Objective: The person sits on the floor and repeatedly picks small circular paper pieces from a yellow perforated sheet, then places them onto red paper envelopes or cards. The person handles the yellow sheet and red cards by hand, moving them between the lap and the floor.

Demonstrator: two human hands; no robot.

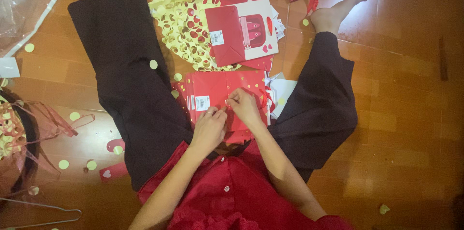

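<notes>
Both my hands, left hand [209, 128] and right hand [244, 107], pinch narrow on the red gift bag [222, 95] lying flat on the floor between my legs, so it stays steady.

1. Ahead of the red paper bag [222, 97]: blocked by the bag pile [239, 32] and yellow cutout sheet [183, 22].
2. Sides: hemmed in by trouser legs [130, 80].
3. Bare wooden floor [411, 90] far right: open.

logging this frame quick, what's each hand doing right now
Left hand: fingers pinched shut on the red gift bag.
Right hand: pinched shut on the same bag.
</notes>
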